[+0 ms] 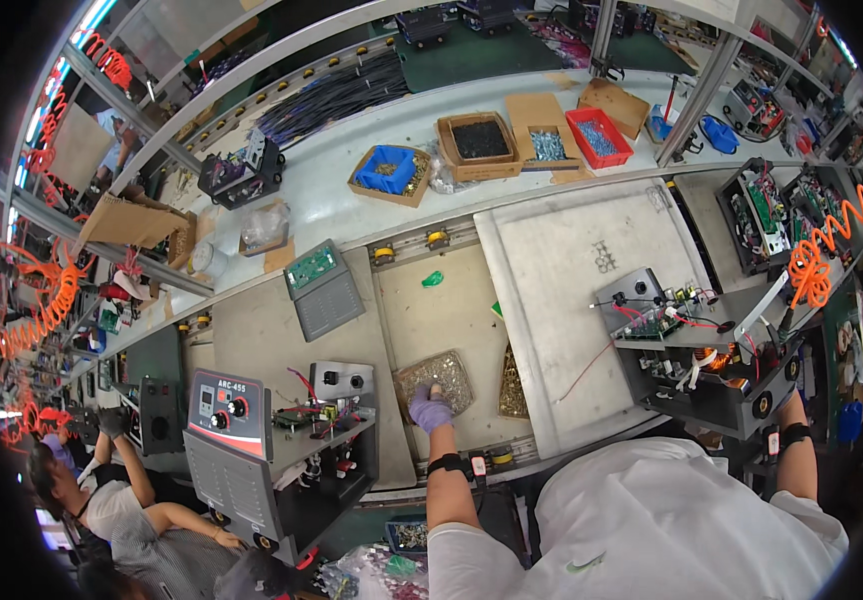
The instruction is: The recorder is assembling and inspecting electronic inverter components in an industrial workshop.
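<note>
My left hand [430,411], in a purple glove with bare fingertips showing, reaches to the near edge of a shallow clear tray [456,372] of small metal fasteners. Its fingers are bunched down at the fasteners; what they hold, if anything, is too small to make out. At the right, my right hand [790,408] is at the near right corner of an uncovered welding machine [696,385], its fingers hidden. Circuit boards, red and white wires and a copper coil show inside that machine. Another pile of brass-coloured fasteners [514,385] lies to the right of the tray.
An open welding machine with a dark front panel [226,408] stands left. A grey metal cover [331,305] with a green circuit board lies beyond it. Parts boxes and a red bin [598,138] line the back shelf. An orange coiled hose [809,275] hangs right. Another person [136,500] works left.
</note>
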